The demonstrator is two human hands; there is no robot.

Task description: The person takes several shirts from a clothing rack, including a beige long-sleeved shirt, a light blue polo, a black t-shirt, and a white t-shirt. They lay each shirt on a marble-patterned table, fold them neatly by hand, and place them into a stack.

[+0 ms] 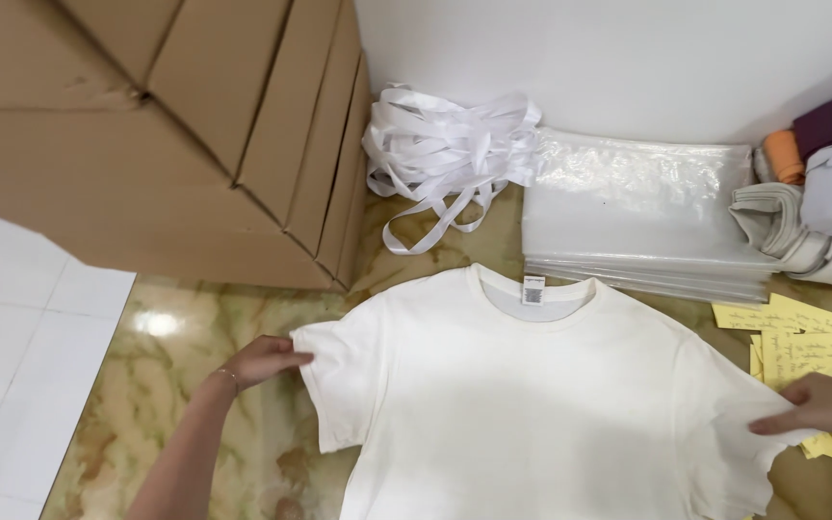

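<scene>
I find a white T-shirt (532, 404) laid flat, front down or up I cannot tell, collar pointing far and its label showing at the neckline, spread over a marbled yellow-green floor (185, 347). My left hand (264, 360) pinches the edge of the left sleeve between thumb and fingers; my right hand (825, 405) lies on the right sleeve with fingers pressed together, flat on the cloth rather than clamped, though the thumb side is hidden. In my judgement the shirt is light, soft and limp: it will sag and crease wherever unsupported, and is best taken at sleeve hems or shoulder seams, both sides at once. Just beside the right hand, partly under the sleeve, lie yellow paper slips (801, 347), which loose cloth could drag. Far of the collar, close to it, sits a stack of clear plastic bags (642, 217), with a tangle of white ribbon (445, 144) to its left and folded garments (820, 183) at far right. Cardboard boxes (166, 125) rise at far left, near the left sleeve. Open room lies to the near left, over bare marbled floor and white tiles (21, 318).
</scene>
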